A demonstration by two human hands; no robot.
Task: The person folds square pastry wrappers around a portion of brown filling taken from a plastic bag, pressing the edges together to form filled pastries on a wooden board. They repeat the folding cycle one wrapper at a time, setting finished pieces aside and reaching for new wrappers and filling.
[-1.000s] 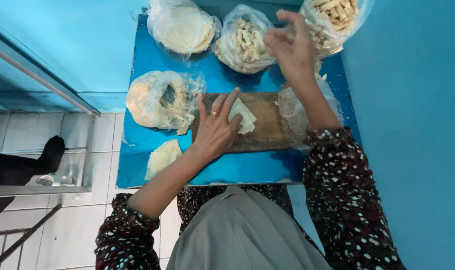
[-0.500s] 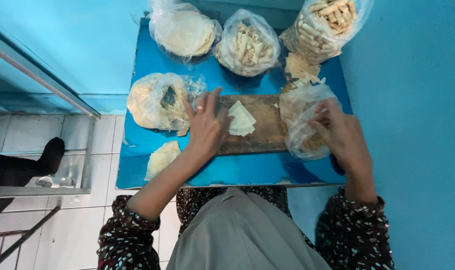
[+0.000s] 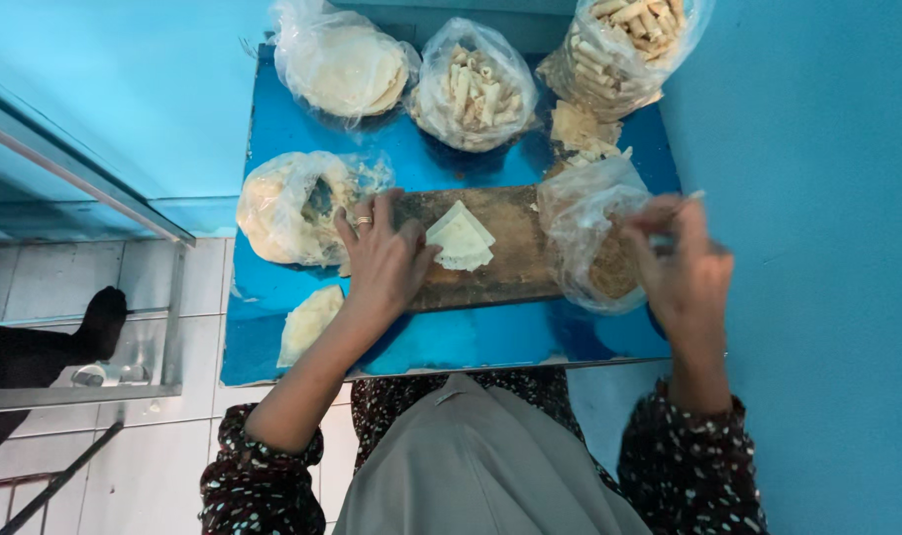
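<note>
A pale folded triangle of dough wrapper [image 3: 461, 238] lies on a wooden board [image 3: 515, 272] in the middle of a shiny blue table [image 3: 451, 339]. My left hand [image 3: 381, 263], with a ring on one finger, rests flat on the board's left end, fingertips touching the wrapper's edge. My right hand [image 3: 684, 272] is at the table's right edge, fingers closed around a thin light utensil [image 3: 690, 198]. It reaches into the mouth of a clear plastic bag with brown filling [image 3: 594, 243] that sits on the board's right end.
Three clear bags line the far edge: round flat wrappers [image 3: 347, 64], rolled pieces [image 3: 471, 89], more rolls [image 3: 624, 45]. Loose pastry pieces [image 3: 580, 129] lie behind the board. An open bag of wrappers [image 3: 282, 203] and a bare stack [image 3: 307, 322] are at left. Someone's dark-socked foot [image 3: 99, 322] stands on the tiled floor.
My right hand came down from the far bag of rolls to the filling bag at the board's right end and closed on the utensil. My left hand stayed on the board.
</note>
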